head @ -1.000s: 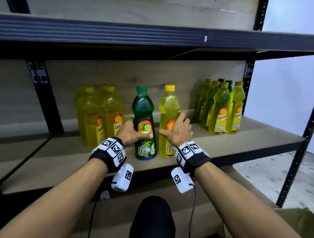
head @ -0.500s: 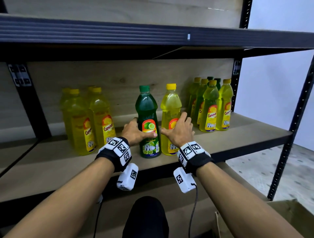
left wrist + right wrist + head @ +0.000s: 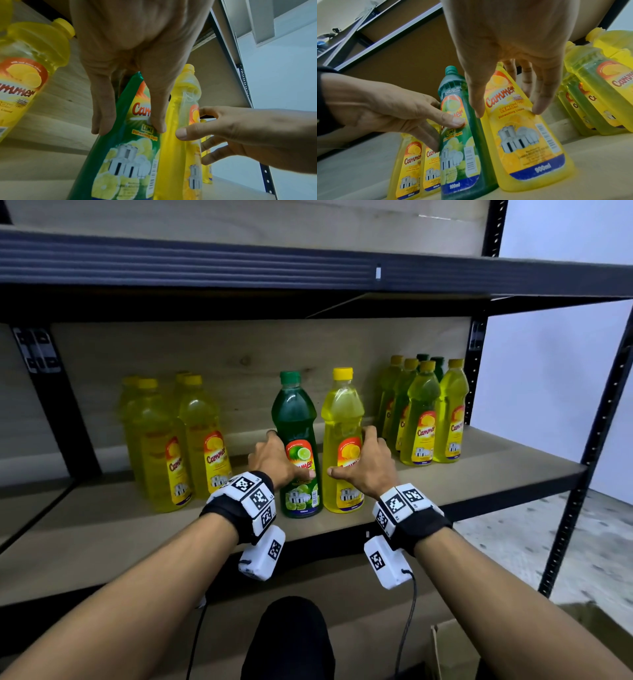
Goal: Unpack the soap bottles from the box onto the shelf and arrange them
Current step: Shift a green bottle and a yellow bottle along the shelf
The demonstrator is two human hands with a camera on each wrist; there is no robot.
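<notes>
A green lime soap bottle (image 3: 294, 412) and a yellow lemon soap bottle (image 3: 342, 412) stand upright side by side near the front of the wooden shelf (image 3: 102, 535). My left hand (image 3: 274, 460) holds the green bottle at its label, thumb on the front and fingers round its left side (image 3: 131, 129). My right hand (image 3: 370, 467) holds the yellow bottle (image 3: 522, 142) the same way, thumb on its left edge and fingers round its right side (image 3: 508, 111). The two bottles almost touch.
Several yellow bottles (image 3: 171, 440) are grouped on the shelf to the left, and a cluster of yellow-green and green bottles (image 3: 421, 412) stands at the right by the black upright. Another shelf board hangs close above. A cardboard box edge (image 3: 452, 652) shows at the lower right.
My right hand's fingers, spread flat a second ago, now curl round the yellow bottle. Both bottles stay in about the same spot; my head view has shifted slightly.
</notes>
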